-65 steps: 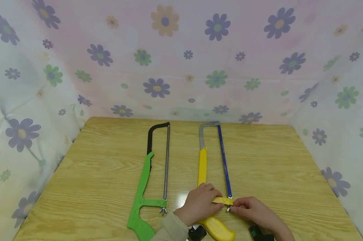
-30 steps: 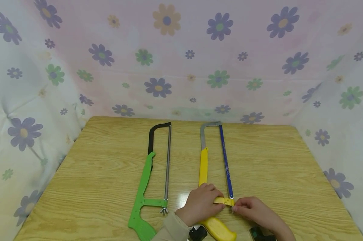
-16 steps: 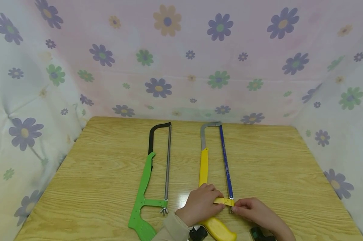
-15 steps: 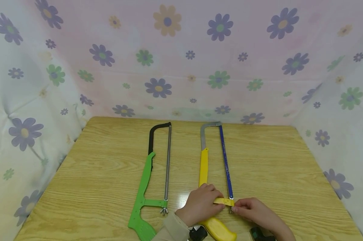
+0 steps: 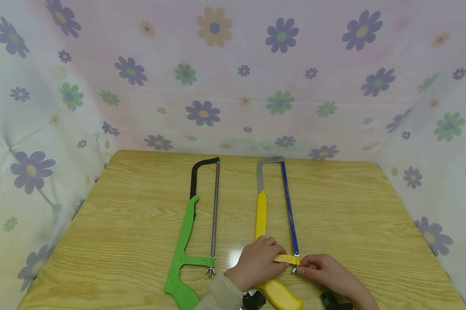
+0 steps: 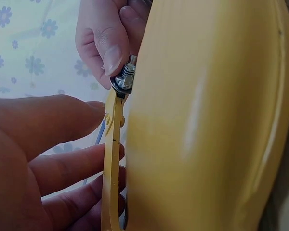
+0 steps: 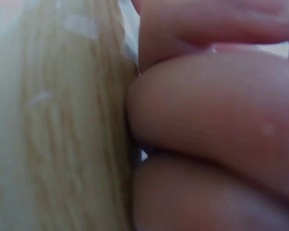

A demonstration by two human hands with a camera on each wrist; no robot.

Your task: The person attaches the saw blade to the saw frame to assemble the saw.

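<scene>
A yellow hacksaw (image 5: pixel 261 213) with a blue blade (image 5: pixel 289 209) lies flat on the wooden table. My left hand (image 5: pixel 257 261) grips its frame by the yellow crossbar (image 5: pixel 288 258), thumb on one side and fingers curled round the other in the left wrist view. At the blade's near end, my right hand (image 5: pixel 331 275) pinches the metal wing nut (image 5: pixel 294 270) between thumb and finger. Close up, the threaded bolt end (image 6: pixel 127 76) shows beside the right thumb. The right wrist view is mostly blurred fingers (image 7: pixel 216 106), so the nut is hidden there.
A green hacksaw (image 5: pixel 184 232) with a grey blade (image 5: pixel 215 211) lies to the left, its own wing nut (image 5: pixel 210 271) at the near end. The yellow saw's handle (image 5: pixel 281 295) points toward me. Flowered cloth (image 5: pixel 233 86) surrounds the table (image 5: pixel 136 206) at the back and sides.
Half a second ago the wing nut was mostly hidden by the right fingertips; now a wing shows to their left, so it has turned. Both hands and both saws stay in place.
</scene>
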